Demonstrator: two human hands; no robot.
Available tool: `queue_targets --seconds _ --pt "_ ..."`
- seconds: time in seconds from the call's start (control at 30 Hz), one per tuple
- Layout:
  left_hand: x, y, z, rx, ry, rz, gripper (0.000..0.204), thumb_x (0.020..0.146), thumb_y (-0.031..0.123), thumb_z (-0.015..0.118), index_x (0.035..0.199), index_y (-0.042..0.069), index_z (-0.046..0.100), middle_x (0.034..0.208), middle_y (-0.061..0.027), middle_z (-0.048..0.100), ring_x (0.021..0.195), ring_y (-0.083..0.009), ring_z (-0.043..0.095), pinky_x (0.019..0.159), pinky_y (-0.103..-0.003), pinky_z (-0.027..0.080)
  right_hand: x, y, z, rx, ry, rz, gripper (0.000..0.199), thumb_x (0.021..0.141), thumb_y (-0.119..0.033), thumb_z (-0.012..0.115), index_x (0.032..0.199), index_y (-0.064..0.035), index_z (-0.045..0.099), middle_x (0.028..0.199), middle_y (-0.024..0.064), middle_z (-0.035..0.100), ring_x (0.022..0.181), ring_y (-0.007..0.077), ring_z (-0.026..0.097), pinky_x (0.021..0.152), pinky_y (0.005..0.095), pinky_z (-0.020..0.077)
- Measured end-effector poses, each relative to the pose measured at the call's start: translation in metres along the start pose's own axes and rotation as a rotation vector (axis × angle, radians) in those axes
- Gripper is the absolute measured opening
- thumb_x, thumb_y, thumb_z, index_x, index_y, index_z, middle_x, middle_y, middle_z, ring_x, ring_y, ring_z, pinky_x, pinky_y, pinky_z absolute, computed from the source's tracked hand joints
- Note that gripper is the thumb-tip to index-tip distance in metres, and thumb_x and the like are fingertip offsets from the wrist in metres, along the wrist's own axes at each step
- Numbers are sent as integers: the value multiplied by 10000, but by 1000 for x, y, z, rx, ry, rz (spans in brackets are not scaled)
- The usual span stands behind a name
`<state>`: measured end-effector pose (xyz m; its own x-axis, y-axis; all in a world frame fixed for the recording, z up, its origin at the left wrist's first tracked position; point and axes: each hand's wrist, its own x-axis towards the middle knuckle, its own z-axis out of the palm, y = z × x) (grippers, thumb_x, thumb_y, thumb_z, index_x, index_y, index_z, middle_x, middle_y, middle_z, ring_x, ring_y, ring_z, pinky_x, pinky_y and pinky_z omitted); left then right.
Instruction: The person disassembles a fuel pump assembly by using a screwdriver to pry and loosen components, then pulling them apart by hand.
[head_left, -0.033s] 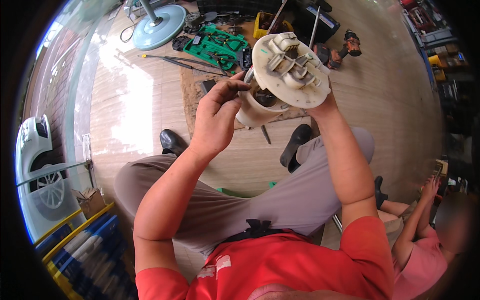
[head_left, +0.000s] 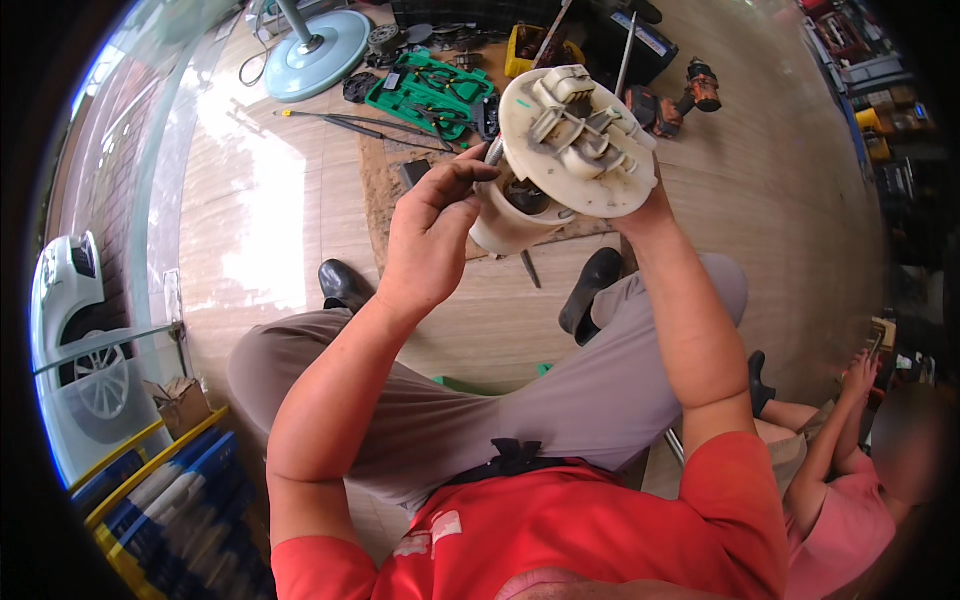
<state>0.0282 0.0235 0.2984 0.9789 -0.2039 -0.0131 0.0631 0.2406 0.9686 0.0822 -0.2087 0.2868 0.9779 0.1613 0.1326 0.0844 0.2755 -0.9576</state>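
Likely a car workshop, green tool tray (head_left: 432, 95), cordless drill (head_left: 690, 92), parked car (head_left: 75, 340)

We see a pale wood-plank floor (head_left: 790, 190) w/ a brown mat (head_left: 385, 185) on it. On the mat: a green plastic tool case (head_left: 425, 95), open, tools inside. Nearby on the floor: a light-blue round fan base (head_left: 318, 62), an orange-black cordless drill (head_left: 690, 92), a yellow box (head_left: 530, 45).

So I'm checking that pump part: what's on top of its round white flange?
On the flange sit cream ports and connectors. The right hand grips beneath, mostly hidden; the left hand covers part of the cup.
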Motion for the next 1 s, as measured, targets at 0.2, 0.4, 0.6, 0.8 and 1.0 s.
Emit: queue_targets --seconds 0.2,0.4,0.6,0.8,1.0 --pt "6 0 -6 257 -81 23 394 866 -26 487 1241 -68 597 1487 -198 434 1275 -185 517 1036 -312 410 -2 -2 7 -113 21 -40 380 833 -57 720 1196 9 634 1103 71 706 987 108 637 870 281 517" --pt "7 14 1 315 -166 -94 368 866 15 531 1218 -67 598 1308 -173 578 1156 -177 571 958 -296 458 -3 -2 19 -339 -20 -75 388 874 -12 663 1256 15 602 1152 85 689 1027 111 635 894 275 522" --pt "10 8 -8 356 -185 -139 287 900 21 629 1182 -33 622 1115 -94 672 1012 -155 610 901 -303 490 -3 4 24 -544 -34 -98 320 822 -7 728 1127 18 634 1126 131 699 1018 144 662 876 295 530" --pt "15 11 -14 236 -241 -228 344 885 49 716 1214 -7 631 1140 -58 682 1046 -141 602 929 -317 492 -7 21 22 -368 -39 -155 335 805 1 738 1108 13 596 1050 102 709 999 167 666 880 301 521" --pt "11 8 -13 322 -199 -133 438 795 -8 752 1208 -11 605 1145 -72 676 1039 -153 610 920 -312 498 -15 5 27 -630 -52 -43 378 762 -26 795 1084 1 598 1050 79 682 986 143 645 878 310 515"
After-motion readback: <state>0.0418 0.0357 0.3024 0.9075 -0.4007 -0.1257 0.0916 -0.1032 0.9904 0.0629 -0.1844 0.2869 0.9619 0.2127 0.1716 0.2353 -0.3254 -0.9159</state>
